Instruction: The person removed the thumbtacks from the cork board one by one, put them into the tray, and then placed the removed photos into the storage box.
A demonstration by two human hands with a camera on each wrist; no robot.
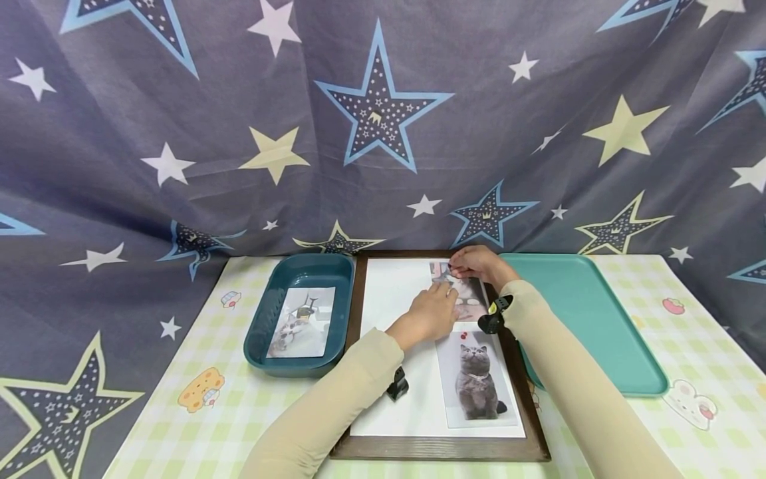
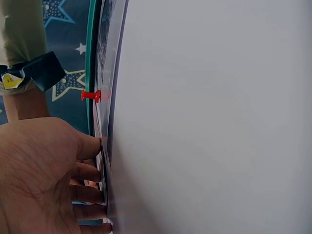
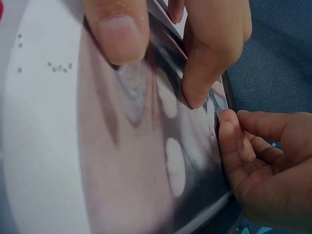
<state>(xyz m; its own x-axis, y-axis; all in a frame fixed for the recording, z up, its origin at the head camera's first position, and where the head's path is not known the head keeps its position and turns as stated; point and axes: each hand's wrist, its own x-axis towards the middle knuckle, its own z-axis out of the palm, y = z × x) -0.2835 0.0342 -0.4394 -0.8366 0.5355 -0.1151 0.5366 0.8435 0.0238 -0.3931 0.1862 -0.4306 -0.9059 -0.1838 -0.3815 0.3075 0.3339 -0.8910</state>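
Observation:
On a white board [image 1: 389, 386] with a brown frame lies a cat photo [image 1: 469, 303], partly covered by both hands. My left hand [image 1: 427, 313] presses its fingertips on that photo; thumb and fingers are spread, as the right wrist view shows. At the photo's top edge my right hand [image 1: 479, 263] has thumb and forefinger pinched together on a small thing [image 1: 451, 267], mostly hidden by the fingertips. Below, a second photo of a grey cat [image 1: 475, 382] is fixed near its top by a red push pin [image 1: 463, 336], also seen side-on as a red push pin [image 2: 91, 95] in the left wrist view.
Left of the board stands a dark teal basin [image 1: 254, 346] with another cat photo [image 1: 302, 322] inside. A green tray [image 1: 598, 326] lies to the right, beneath the right forearm. A star-patterned curtain [image 1: 383, 199] hangs behind the checked tablecloth [image 1: 179, 446].

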